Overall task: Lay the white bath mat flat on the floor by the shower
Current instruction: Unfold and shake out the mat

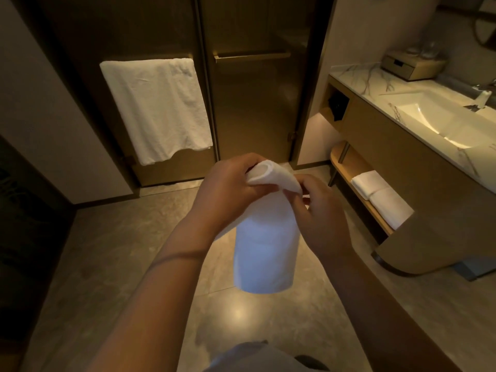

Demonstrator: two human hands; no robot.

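So the folded white bath mat point(264, 248) hangs straight down, long axis vertical, from both hands: left hand point(228, 193) clamped on its top fold, right hand point(319, 210) pinching the corner beside it, floor point(112, 264) by the shower door point(252, 108) just ahead.

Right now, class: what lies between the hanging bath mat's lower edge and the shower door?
In the head view, only bare floor lies between the bath mat and shower door.

The bath mat point(264, 251) is soft white cloth (terry, seemingly); the floor point(107, 264) is glossy stone-look tile; the vanity top point(362, 76) is polished marble.
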